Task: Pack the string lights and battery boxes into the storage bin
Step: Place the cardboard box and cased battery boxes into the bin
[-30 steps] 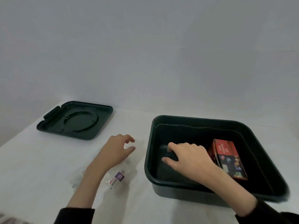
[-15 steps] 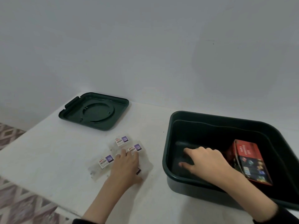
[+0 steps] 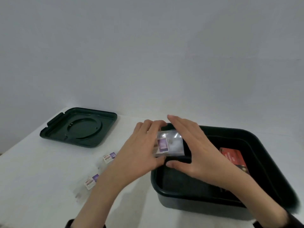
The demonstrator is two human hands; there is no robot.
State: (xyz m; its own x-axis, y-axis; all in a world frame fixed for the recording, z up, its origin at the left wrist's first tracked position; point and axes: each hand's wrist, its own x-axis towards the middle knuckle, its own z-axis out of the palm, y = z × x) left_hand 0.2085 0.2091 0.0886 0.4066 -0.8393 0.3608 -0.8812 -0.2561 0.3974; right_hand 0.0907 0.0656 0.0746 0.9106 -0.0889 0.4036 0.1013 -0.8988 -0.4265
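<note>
Left grip (image 3: 141,148): my fingers and thumb curl round the left side of a clear pack of lights (image 3: 170,143) and pinch it.
Right grip (image 3: 195,150): my fingers are straight along the pack's right side, with my thumb sticking out under it.
Pack of lights: up in the air between my two grips, over the left part of the bin (image 3: 256,137).
Bin: dark green, sitting on the white desk (image 3: 32,178).
Red box (image 3: 233,157): inside the bin, on the right.
Far pack (image 3: 109,157) and near pack (image 3: 91,181): on the desk, just beside my left arm.
Lid (image 3: 80,127): flat on the desk, well apart from the bin.
</note>
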